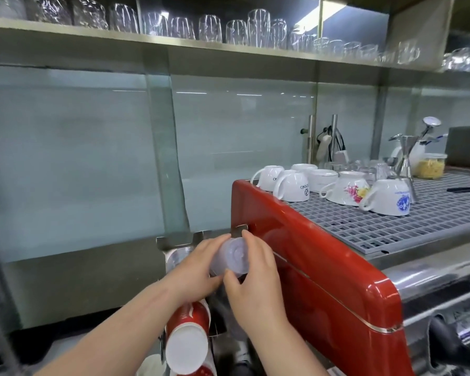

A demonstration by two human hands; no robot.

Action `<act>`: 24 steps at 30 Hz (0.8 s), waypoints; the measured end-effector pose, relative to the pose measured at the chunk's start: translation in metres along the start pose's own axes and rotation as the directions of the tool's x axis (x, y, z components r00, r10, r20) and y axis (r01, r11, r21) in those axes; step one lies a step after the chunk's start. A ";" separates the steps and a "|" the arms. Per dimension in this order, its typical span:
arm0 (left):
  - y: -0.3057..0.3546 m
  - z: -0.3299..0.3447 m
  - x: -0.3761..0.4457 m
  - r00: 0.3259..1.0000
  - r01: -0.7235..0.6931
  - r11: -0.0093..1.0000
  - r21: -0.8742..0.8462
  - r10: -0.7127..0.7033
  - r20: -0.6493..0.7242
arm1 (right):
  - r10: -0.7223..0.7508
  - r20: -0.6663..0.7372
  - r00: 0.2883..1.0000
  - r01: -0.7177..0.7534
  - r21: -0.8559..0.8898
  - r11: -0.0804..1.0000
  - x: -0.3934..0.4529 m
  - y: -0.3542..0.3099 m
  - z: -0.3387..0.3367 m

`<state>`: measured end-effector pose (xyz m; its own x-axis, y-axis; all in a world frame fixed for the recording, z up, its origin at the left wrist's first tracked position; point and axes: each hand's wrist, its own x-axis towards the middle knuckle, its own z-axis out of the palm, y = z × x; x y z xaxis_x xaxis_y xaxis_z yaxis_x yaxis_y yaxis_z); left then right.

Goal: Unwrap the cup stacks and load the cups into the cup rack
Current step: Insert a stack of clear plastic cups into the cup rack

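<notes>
Both hands hold a stack of clear plastic cups [232, 256], its closed bottom end facing me, over the metal cup rack [174, 241] beside the red machine. My left hand [194, 267] grips the stack's left side. My right hand [255, 278] wraps the right side, with the thumb below and a fingertip on top. A stack of red paper cups with white bottoms [187, 340] hangs out of the rack below my wrists. Another clear stack [177, 257] sits in the rack's left slot, mostly hidden by my left hand. I cannot tell whether any wrapping is on the held stack.
A red espresso machine [310, 256] stands close on the right, with upturned white mugs [292, 185] on its grey top grid [391, 223]. A shelf of upturned glasses [201, 28] runs overhead. A glass backsplash lies behind the rack, and a metal jigger [406, 158] stands at the far right.
</notes>
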<state>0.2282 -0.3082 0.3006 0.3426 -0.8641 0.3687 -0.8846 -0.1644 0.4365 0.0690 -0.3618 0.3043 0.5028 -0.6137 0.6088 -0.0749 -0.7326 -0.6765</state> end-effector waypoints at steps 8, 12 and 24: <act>0.001 0.000 0.006 0.999 -0.028 0.997 0.066 0.030 -0.032 | 0.109 0.082 0.991 -0.110 0.012 0.994 0.013 0.017 0.017; -0.002 0.001 0.009 0.999 -0.038 0.993 0.109 0.042 -0.031 | 0.148 0.172 0.974 -0.148 -0.012 0.989 0.014 0.026 0.025; -0.008 0.008 0.011 1.000 -0.013 0.983 0.185 0.013 0.005 | 0.238 0.319 0.917 -0.216 -0.103 0.971 0.021 0.038 0.041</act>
<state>0.2366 -0.3201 0.2948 0.3300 -0.8683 0.3704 -0.9323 -0.2381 0.2724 0.1125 -0.3906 0.2744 0.7184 -0.6432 0.2651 -0.2699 -0.6089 -0.7459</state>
